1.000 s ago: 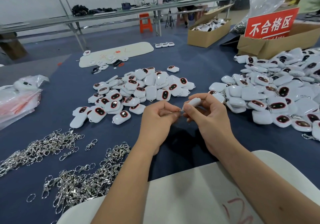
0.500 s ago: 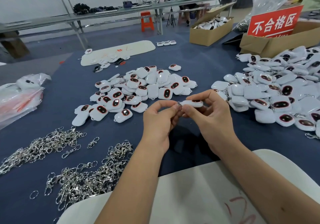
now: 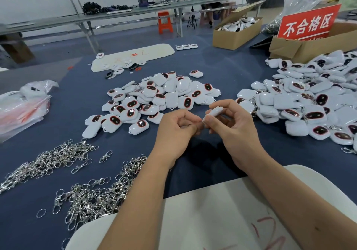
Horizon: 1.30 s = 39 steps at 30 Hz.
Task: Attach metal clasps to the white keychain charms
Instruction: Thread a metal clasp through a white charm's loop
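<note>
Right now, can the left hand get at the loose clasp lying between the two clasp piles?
Probably not yet: the left hand pinches a small metal ring against the charm. The path to the loose clasp looks free.

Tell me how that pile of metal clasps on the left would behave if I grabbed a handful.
The metal clasps lie interlocked, so a handful would probably drag tangled neighbours along. The loose, chain-like links look floppy rather than stiff. Their shiny surfaces suggest some could slip out.
</note>
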Tool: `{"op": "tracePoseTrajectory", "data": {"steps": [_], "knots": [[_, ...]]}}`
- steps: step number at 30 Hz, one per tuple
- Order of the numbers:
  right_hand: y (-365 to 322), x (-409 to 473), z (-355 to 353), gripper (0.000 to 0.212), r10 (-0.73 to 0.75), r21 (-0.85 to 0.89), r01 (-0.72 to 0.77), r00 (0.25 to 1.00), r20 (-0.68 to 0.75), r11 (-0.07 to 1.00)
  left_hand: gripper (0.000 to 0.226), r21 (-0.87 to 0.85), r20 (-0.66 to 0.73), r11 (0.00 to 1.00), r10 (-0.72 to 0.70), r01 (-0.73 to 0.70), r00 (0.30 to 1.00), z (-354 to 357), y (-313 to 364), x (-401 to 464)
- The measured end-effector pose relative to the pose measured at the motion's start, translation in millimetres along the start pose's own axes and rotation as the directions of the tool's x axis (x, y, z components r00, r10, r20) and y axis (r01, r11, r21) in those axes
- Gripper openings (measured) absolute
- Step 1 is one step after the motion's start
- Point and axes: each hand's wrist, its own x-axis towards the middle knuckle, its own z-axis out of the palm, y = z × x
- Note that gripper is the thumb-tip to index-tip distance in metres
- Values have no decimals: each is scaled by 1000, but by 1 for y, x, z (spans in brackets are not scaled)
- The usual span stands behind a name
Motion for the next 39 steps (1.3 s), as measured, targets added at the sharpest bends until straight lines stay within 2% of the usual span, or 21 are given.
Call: {"op": "tracePoseTrajectory", "data": {"steps": [2, 4, 6, 9, 13, 17, 19, 21, 23, 25, 29, 34, 39], "knots": [[0, 0, -1, 19, -29, 12, 29, 1000, -7, 1000, 7, -237, -89, 967, -119, 95, 989, 10, 3, -2], [-1, -2, -1, 22, -39, 13, 39, 999, -29, 999, 6, -474, -89, 859, -264, 192, 960, 20, 8, -3], [-2, -3, -1, 25, -63, -15, 62, 996, -56, 998, 6, -580, -50, 775, -343, 252, 938, 23, 10, -3], [-2, -3, 2, 30, -122, -74, 116, 990, -71, 990, 8, -618, -9, 719, -411, 318, 911, 21, 14, -2], [-1, -3, 1, 26, -130, -126, 118, 988, -86, 985, 11, -626, -3, 708, -421, 327, 907, 18, 15, 0], [0, -2, 0, 22, -94, -128, 83, 992, -88, 988, 11, -567, -113, 801, -310, 195, 944, 20, 10, -2], [0, -2, -1, 21, -82, -141, 70, 993, -83, 988, 12, -444, -169, 887, -219, 124, 961, 17, 8, -1], [0, -2, 0, 21, -80, -138, 69, 994, -79, 988, 15, -223, -200, 973, -100, 54, 975, 11, 5, 2], [0, -2, 0, 20, -78, -126, 69, 994, -70, 990, 18, 11, -189, 1000, -3, 5, 982, 5, 4, 3], [0, -2, 1, 20, -76, -123, 68, 995, -62, 990, 18, 108, -144, 994, 25, -9, 989, 3, 5, 3], [1, -1, 0, 19, -55, -122, 44, 995, -87, 992, 14, 96, -126, 995, 30, -18, 992, 6, 4, -1], [4, 3, -1, 17, 11, -82, -35, 962, -271, 996, 12, 0, -153, 1000, -7, 7, 988, 11, 0, 0], [6, 4, -3, 16, -29, -128, -19, 931, -365, 992, 11, -118, -211, 992, -68, 44, 975, 26, -2, -1]]}}
